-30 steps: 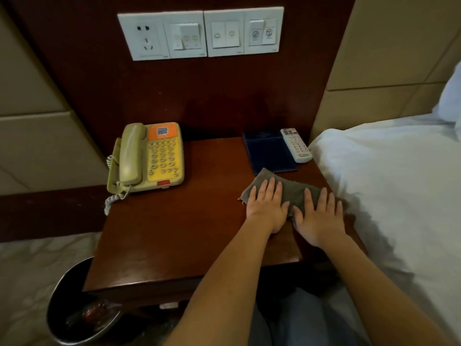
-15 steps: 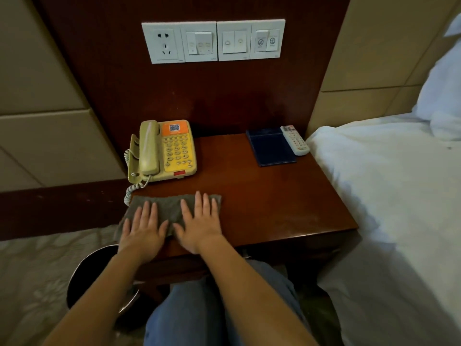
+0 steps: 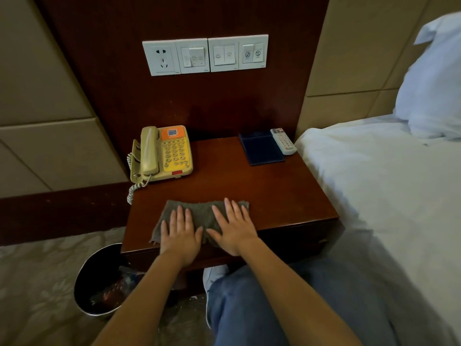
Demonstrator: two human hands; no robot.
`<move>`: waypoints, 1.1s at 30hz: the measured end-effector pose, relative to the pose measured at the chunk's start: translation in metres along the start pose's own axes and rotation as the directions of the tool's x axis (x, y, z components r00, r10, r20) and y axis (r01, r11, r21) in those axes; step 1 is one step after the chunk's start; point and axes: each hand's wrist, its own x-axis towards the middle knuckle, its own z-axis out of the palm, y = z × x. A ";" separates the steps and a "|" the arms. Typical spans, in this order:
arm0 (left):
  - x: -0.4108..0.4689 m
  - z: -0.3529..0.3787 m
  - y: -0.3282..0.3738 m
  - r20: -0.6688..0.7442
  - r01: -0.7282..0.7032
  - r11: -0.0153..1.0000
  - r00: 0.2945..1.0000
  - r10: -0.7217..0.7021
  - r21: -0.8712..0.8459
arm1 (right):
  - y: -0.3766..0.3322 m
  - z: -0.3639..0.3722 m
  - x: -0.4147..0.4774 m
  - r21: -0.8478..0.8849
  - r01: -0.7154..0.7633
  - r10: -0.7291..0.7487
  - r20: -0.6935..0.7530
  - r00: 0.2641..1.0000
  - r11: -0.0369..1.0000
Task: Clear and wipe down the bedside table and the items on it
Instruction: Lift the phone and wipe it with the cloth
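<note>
Both the left hand [image 3: 180, 235] and right hand [image 3: 234, 228] press flat, fingers straight, on a grey cloth [image 3: 199, 216] at the dark wooden counter's [image 3: 262, 191] front edge; phone [image 3: 163, 153] behind, bed [image 3: 386, 196] just right.

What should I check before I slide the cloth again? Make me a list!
1. Hands flat on the cloth: left hand and right hand both press it. Ok.
2. Cloth fully on the table: ok, near the front edge.
3. Bare wood to its right: ok.
4. The phone, folder and remote cleared off: not ok, all sit at the back.
5. The cord apart from the cloth: ok.
6. Wood under the phone clean: cannot tell.
</note>
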 end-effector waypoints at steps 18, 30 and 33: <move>0.028 -0.001 0.167 0.083 -0.288 0.957 0.953 0.291 -0.044 | 0.134 -0.038 -0.044 -0.091 -0.374 0.382 0.083 0.921 0.923; 0.056 -0.013 0.080 -0.007 -0.219 0.969 0.975 0.221 0.114 | 0.046 -0.025 0.044 0.282 -0.139 0.163 -0.065 0.984 0.949; 0.081 -0.012 0.078 -0.018 -0.230 0.971 0.973 0.232 0.069 | 0.053 -0.031 0.063 0.256 -0.083 0.108 -0.086 0.990 0.963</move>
